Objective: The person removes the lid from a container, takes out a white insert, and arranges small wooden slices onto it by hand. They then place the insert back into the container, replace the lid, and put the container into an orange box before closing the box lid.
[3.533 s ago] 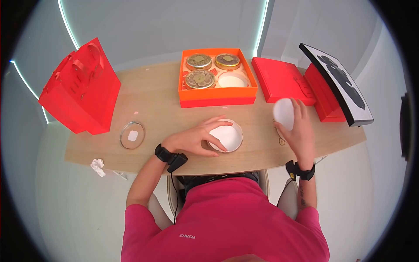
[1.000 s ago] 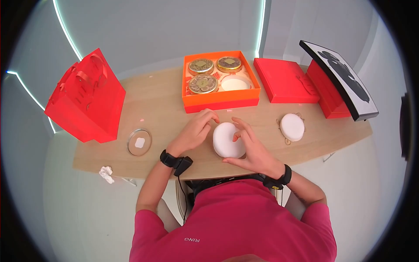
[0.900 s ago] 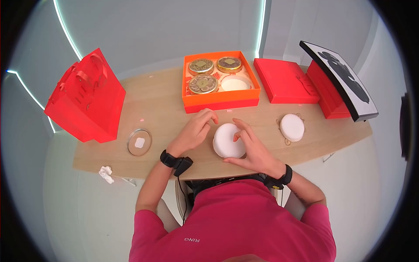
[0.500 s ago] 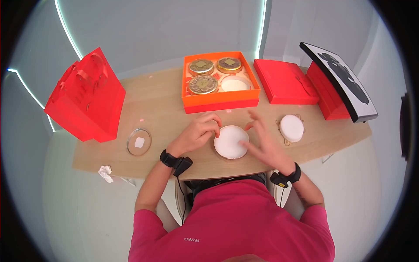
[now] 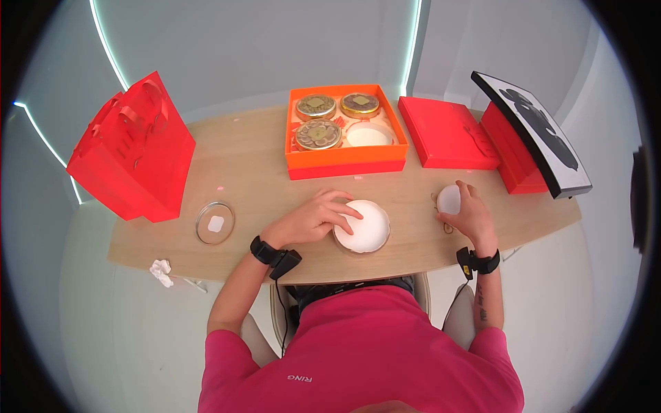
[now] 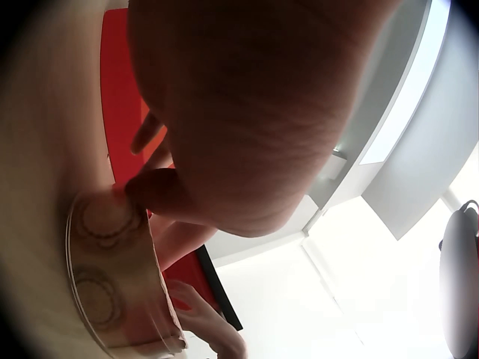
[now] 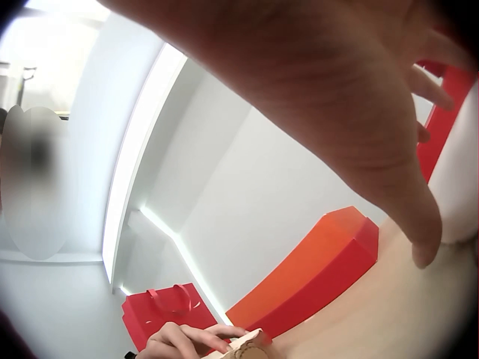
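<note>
My left hand [image 5: 318,219] rests at the left rim of a round tub [image 5: 375,237] that is white inside, with fingers reaching over its opening. In the left wrist view the tub's clear patterned wall [image 6: 112,277] shows, and my thumb lies right at its upper edge. Further right, my right hand [image 5: 475,215] holds a round white disc [image 5: 448,199] between thumb and fingers. The hand hides the right half of this disc. A loop of brown cord [image 5: 447,228] shows below it on the table.
An orange-red box [image 5: 344,167] holds several patterned round tins [image 5: 318,134]. A clear lid [image 5: 215,239] lies left, near a red paper bag [image 5: 138,165]. A flat red box [image 5: 447,134] and a black-framed picture [image 5: 544,138] stand right, crumpled white paper [image 5: 160,270] at the front-left edge.
My right hand let go of a white disc at the tub, moved right and took hold of the white disc lying there. My left fingers have spread over the tub's opening.
</note>
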Demonstrator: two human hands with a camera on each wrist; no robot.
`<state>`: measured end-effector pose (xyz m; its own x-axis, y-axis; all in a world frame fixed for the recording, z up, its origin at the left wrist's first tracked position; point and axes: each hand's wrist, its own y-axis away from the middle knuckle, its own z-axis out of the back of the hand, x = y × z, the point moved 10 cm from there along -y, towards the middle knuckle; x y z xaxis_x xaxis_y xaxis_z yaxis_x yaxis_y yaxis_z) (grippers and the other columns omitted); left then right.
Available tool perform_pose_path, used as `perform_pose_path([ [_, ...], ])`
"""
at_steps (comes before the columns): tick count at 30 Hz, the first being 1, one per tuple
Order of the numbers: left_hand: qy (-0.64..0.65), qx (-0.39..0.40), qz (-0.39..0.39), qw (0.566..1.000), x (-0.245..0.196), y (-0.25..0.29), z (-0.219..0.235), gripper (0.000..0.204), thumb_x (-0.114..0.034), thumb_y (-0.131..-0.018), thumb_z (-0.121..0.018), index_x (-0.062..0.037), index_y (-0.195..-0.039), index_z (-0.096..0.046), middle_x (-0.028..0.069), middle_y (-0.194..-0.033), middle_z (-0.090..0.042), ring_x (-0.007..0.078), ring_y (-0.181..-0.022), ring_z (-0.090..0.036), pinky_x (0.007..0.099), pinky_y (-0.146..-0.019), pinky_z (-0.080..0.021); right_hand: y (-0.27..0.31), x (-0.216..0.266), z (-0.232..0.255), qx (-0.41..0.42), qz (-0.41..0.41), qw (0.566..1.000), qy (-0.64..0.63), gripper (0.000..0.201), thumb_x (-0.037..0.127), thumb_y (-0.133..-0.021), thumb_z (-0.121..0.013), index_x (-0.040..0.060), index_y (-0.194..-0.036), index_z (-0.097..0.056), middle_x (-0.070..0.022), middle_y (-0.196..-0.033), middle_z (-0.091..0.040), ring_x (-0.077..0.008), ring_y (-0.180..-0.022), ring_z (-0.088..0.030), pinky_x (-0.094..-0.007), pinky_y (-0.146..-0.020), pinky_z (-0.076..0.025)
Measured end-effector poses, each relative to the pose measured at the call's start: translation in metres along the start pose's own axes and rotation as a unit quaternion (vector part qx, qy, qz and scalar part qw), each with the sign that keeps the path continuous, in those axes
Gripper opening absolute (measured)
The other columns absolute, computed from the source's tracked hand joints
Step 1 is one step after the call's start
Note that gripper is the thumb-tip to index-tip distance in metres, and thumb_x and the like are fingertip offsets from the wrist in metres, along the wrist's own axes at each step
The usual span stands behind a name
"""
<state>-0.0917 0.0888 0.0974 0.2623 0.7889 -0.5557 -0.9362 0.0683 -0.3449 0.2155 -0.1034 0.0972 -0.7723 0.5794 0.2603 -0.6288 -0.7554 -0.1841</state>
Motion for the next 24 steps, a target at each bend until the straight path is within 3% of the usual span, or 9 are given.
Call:
perform_pose_path([
  [7, 0.012, 0.013, 0.017, 1.0, 0.005, 0.0, -0.003, 0.05, 0.017, -0.075, -0.059, -0.0056, -0.108, -0.087, 0.0035, -0.146, -0.079, 0.0397, -0.15, -0.055, 0.0527, -0.131, -0.036, -0.002, 0.004, 0.003, 0.01, -0.013, 1.0, -0.006, 0.103, 0.04, -0.081, -0.094, 0.0045, -0.167, -0.05, -0.0264, -0.163, -0.057, -0.0472, -0.134, -0.07, -0.0533, -0.11, -0.06],
  [13, 0.017, 0.009, 0.024, 1.0, 0.005, 0.001, -0.002, 0.049, 0.019, -0.076, -0.058, -0.0057, -0.108, -0.086, 0.0036, -0.143, -0.079, 0.0397, -0.149, -0.055, 0.0517, -0.13, -0.038, 0.01, 0.037, 0.046, -0.09, 0.025, 0.995, -0.042, 0.094, 0.037, -0.089, -0.092, 0.0048, -0.166, -0.049, -0.0276, -0.17, -0.051, -0.0484, -0.137, -0.069, -0.0539, -0.109, -0.061],
  [16, 0.005, 0.003, 0.012, 1.0, 0.002, 0.002, 0.0, 0.047, 0.019, -0.078, -0.057, -0.0041, -0.108, -0.085, 0.0053, -0.142, -0.079, 0.0392, -0.146, -0.058, 0.0503, -0.127, -0.043, 0.021, 0.079, 0.069, -0.118, 0.116, 0.981, -0.1, 0.092, 0.03, -0.092, -0.093, 0.0049, -0.168, -0.047, -0.0265, -0.174, -0.047, -0.0485, -0.144, -0.063, -0.0537, -0.113, -0.059],
  [19, 0.053, -0.07, -0.009, 0.996, 0.006, 0.002, 0.009, 0.045, 0.021, -0.078, -0.051, -0.0026, -0.098, -0.083, 0.0086, -0.133, -0.08, 0.0357, -0.138, -0.064, 0.0474, -0.119, -0.05, 0.036, 0.125, 0.062, -0.124, 0.242, 0.938, -0.214, 0.094, 0.024, -0.091, -0.095, 0.0057, -0.169, -0.046, -0.0264, -0.177, -0.042, -0.0489, -0.153, -0.055, -0.0537, -0.12, -0.054],
  [22, 0.07, -0.141, 0.008, 0.988, -0.005, 0.002, 0.035, 0.038, 0.022, -0.077, -0.052, 0.0004, -0.094, -0.078, 0.0139, -0.12, -0.08, 0.0355, -0.126, -0.07, 0.047, -0.109, -0.056, 0.046, 0.157, 0.032, -0.068, 0.262, 0.908, -0.32, 0.101, 0.028, -0.089, -0.098, 0.0058, -0.171, -0.043, -0.0249, -0.182, -0.033, -0.043, -0.162, -0.046, -0.0523, -0.125, -0.051],
  [24, 0.033, -0.177, -0.004, 0.984, -0.007, 0.003, 0.047, 0.035, 0.021, -0.077, -0.053, 0.0012, -0.093, -0.076, 0.0149, -0.114, -0.079, 0.0358, -0.12, -0.072, 0.0465, -0.106, -0.056, 0.058, 0.181, 0.021, -0.04, 0.303, 0.903, -0.303, 0.105, 0.031, -0.089, -0.099, 0.006, -0.172, -0.04, -0.0268, -0.182, -0.03, -0.0456, -0.164, -0.043, -0.0534, -0.127, -0.05],
])
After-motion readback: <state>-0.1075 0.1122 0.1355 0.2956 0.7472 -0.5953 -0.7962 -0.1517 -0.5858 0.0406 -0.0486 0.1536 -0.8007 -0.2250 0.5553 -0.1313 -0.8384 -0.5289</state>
